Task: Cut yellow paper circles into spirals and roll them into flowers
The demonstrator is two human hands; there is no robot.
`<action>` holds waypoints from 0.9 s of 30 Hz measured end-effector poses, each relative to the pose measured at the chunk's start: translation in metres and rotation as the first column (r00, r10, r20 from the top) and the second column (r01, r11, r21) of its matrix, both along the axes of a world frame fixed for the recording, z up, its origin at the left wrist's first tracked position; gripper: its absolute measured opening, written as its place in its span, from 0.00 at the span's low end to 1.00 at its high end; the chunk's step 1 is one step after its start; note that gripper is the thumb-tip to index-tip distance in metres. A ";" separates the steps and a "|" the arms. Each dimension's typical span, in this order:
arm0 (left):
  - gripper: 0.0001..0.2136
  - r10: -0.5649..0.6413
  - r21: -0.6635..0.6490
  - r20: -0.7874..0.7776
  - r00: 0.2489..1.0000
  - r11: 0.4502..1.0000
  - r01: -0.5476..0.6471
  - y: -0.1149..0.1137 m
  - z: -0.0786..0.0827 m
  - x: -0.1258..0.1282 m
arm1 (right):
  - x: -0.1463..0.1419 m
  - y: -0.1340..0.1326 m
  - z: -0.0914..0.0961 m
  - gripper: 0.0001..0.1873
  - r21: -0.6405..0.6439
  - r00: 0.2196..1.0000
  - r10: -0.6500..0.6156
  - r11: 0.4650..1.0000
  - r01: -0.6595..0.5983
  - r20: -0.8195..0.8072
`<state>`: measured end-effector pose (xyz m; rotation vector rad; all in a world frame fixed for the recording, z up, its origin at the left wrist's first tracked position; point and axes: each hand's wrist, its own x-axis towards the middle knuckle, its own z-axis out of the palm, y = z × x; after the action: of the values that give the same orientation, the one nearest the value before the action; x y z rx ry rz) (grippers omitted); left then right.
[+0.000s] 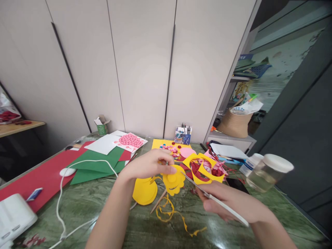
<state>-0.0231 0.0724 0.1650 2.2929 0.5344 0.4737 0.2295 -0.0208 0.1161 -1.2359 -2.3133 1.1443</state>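
My left hand point(153, 160) pinches a yellow paper flower point(174, 185) with scalloped edges, held above the table. My right hand point(220, 197) is closed around a slim tool point(225, 206) with a long white handle and a narrow metal end. I cannot make out its exact kind. Its metal tip reaches the flower's right edge. Below and left of the flower lie yellow paper discs point(145, 192). Beneath it, curled yellow paper strips point(166, 209) rest on the table beside a thin wooden stick point(158, 202).
Yellow paper with round cutouts point(219, 176) lies at right over red and pink scraps. Behind my right hand are a dark phone point(237, 185) and a lidded jar point(267, 174). A white cable point(61, 207) crosses the left side near green sheets point(95, 166) and red paper point(33, 183).
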 end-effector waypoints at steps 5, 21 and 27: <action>0.14 -0.035 -0.034 -0.027 0.999 0.999 0.034 0.001 0.000 0.001 | 0.002 -0.001 0.001 0.18 -0.022 1.000 0.019 1.000 -0.018 0.019; 0.12 -0.119 -0.029 -0.056 0.991 0.993 0.117 -0.001 0.002 0.000 | 0.000 -0.001 0.005 0.21 -0.086 0.999 0.025 0.996 -0.022 0.041; 0.14 -0.014 -0.099 0.046 0.999 0.995 0.019 -0.004 0.003 0.007 | -0.003 0.002 -0.012 0.23 -0.160 0.984 -0.029 0.987 0.000 -0.178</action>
<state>-0.0162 0.0688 0.1681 2.1852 0.5053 0.4794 0.2265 -0.0186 0.1040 -1.1466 -2.1122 1.3980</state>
